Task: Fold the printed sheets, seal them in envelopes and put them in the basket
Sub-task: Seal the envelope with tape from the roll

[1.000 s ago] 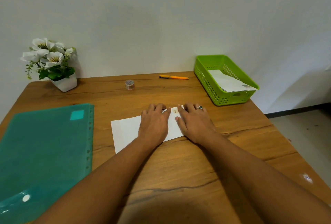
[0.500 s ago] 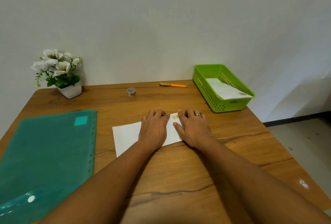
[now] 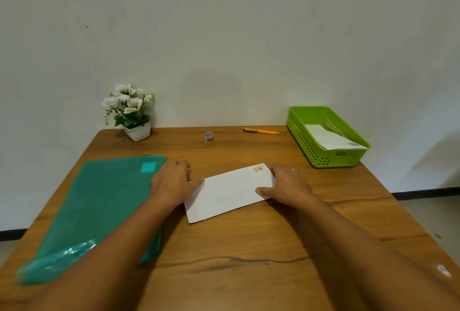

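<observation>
Head view: the left hand (image 3: 171,181) lies palm down with its fingers (image 3: 183,165) loosely flat, the thumb tip touching the left end of the white envelope (image 3: 229,195). The right hand (image 3: 288,186) covers the right end, thumb laid on the face; whether it pinches the edge I cannot tell. The envelope lies flat on the counter (image 3: 249,248) between both hands. Its long axis slants from near left to far right, and the stamp (image 3: 257,169) corner points toward the green basket (image 3: 300,136), well apart. A teal folder (image 3: 107,201) lies beneath the left forearm.

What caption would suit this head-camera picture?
Left hand and right hand steady a white envelope on the desk, near a green basket.
</observation>
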`<action>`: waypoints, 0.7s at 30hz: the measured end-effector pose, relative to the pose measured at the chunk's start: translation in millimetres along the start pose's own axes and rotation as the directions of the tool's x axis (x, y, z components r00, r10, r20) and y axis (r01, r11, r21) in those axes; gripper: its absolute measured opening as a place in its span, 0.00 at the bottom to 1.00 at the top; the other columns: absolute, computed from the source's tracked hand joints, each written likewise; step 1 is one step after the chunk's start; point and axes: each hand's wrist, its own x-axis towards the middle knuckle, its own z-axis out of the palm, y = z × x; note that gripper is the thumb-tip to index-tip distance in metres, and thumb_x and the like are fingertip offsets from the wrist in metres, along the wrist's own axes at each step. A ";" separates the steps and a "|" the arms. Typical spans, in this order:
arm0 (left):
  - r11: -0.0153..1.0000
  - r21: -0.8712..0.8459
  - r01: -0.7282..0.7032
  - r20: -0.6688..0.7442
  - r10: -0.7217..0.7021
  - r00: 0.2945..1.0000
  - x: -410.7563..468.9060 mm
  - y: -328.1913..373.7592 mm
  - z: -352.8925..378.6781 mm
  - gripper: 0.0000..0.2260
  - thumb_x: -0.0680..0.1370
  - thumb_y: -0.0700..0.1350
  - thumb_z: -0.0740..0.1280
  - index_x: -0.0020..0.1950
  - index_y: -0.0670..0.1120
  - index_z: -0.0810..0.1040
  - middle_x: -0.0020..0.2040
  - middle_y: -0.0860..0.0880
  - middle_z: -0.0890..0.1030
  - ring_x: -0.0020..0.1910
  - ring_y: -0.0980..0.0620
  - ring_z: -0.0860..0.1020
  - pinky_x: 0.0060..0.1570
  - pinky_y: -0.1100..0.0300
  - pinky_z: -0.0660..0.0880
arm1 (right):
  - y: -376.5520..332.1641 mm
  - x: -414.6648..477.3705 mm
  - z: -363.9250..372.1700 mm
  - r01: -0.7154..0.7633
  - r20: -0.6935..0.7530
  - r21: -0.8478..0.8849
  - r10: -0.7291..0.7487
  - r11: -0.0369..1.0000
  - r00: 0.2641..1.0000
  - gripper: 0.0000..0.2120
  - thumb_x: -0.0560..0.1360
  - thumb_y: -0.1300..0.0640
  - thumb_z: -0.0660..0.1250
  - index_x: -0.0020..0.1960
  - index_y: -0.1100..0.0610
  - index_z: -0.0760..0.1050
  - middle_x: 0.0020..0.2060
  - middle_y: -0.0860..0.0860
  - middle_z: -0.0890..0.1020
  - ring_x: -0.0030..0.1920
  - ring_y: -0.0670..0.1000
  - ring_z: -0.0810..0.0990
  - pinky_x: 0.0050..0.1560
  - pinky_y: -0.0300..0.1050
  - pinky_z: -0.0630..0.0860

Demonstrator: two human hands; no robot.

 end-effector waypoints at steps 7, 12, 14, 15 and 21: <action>0.977 -0.186 0.107 0.200 -0.069 0.977 -13.2 1.4 -11.5 0.32 0.74 0.53 0.77 0.75 0.52 0.68 0.68 0.50 0.76 0.65 0.48 0.76 0.57 0.52 0.77 | -8.9 -3.5 2.3 -0.060 -0.023 0.025 0.060 0.998 0.998 0.34 0.72 0.36 0.73 0.71 0.50 0.70 0.68 0.49 0.76 0.66 0.54 0.74 0.59 0.52 0.77; 0.642 -0.739 0.206 0.206 -0.076 0.976 -15.3 -1.0 -13.9 0.28 0.76 0.34 0.74 0.73 0.52 0.73 0.52 0.47 0.80 0.54 0.49 0.80 0.56 0.53 0.81 | 2.8 -0.4 0.0 -0.139 -0.006 0.252 0.145 0.958 0.989 0.34 0.71 0.43 0.78 0.72 0.50 0.69 0.66 0.51 0.79 0.65 0.56 0.76 0.58 0.55 0.78; 0.452 -0.864 0.221 0.213 -0.069 0.975 -15.8 -4.5 -16.8 0.24 0.76 0.34 0.73 0.69 0.51 0.77 0.51 0.44 0.82 0.51 0.48 0.83 0.48 0.56 0.83 | 7.9 1.4 -4.3 -0.172 -0.020 0.465 0.205 0.868 0.978 0.32 0.74 0.51 0.78 0.74 0.53 0.69 0.65 0.52 0.80 0.63 0.56 0.79 0.58 0.55 0.79; 0.374 -0.902 0.218 0.206 -0.071 0.976 -15.9 -6.0 -19.0 0.22 0.76 0.34 0.73 0.67 0.50 0.78 0.51 0.44 0.82 0.51 0.47 0.84 0.46 0.57 0.83 | 10.1 1.8 -6.2 -0.179 -0.014 0.579 0.230 0.795 0.973 0.28 0.76 0.56 0.76 0.73 0.54 0.71 0.64 0.53 0.81 0.60 0.56 0.81 0.57 0.55 0.80; 0.176 -0.953 0.247 0.238 -0.074 0.969 -10.7 -10.9 -18.6 0.20 0.77 0.35 0.72 0.67 0.47 0.78 0.58 0.44 0.84 0.57 0.45 0.84 0.52 0.51 0.83 | 18.3 -5.7 -16.1 -0.167 0.078 0.881 0.213 0.442 0.974 0.05 0.78 0.67 0.70 0.45 0.60 0.80 0.43 0.58 0.88 0.34 0.48 0.85 0.32 0.43 0.80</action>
